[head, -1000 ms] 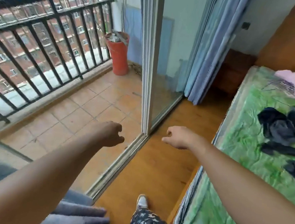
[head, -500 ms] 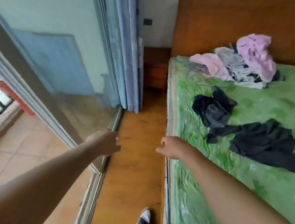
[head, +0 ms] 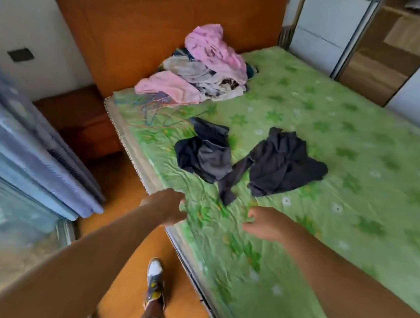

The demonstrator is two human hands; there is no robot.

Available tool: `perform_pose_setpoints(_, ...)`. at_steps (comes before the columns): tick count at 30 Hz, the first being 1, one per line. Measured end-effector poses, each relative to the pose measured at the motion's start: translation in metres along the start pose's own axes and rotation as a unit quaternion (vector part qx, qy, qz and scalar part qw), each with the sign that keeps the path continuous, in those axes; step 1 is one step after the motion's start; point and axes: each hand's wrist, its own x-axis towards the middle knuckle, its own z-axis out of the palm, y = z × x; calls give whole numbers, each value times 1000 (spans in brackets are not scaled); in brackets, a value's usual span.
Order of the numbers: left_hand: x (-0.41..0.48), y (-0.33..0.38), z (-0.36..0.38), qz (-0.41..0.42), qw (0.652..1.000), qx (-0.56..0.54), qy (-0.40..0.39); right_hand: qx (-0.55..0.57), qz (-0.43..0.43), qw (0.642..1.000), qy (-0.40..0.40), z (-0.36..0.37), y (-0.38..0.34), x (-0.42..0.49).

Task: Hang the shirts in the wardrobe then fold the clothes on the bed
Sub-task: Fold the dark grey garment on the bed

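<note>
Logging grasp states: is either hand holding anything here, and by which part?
Nothing is held. The left hand and right hand are loosely curled and empty at the bed's near edge, short of the black clothes.

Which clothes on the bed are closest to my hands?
The black long-sleeved garment: its sleeve trails toward left hand and right hand. The navy bundle and pink heap lie farther.

Bed (head: 361, 150): green flowered cover, fills centre and right of frame.
Pink and grey clothes heap (head: 208, 72): crumpled, upper centre, at bed's head.
Dark bundle (head: 205, 153): black and grey, crumpled, mid-frame near bed's left edge.
Black garment (head: 281, 164): rumpled, just right of bundle, sleeve trailing down-frame.
Wardrobe (head: 389, 48): upper right, open, wooden inside showing.
</note>
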Motion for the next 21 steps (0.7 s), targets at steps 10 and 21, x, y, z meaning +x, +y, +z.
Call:
perform_pose_setpoints(10,205,-29,-51,151,982,76,-88,91,134,987,-3,-30,-15,119)
perform_pose_setpoints(21,369,39,-30,271,937,143,-167,159,239,958,10,-31,41,198)
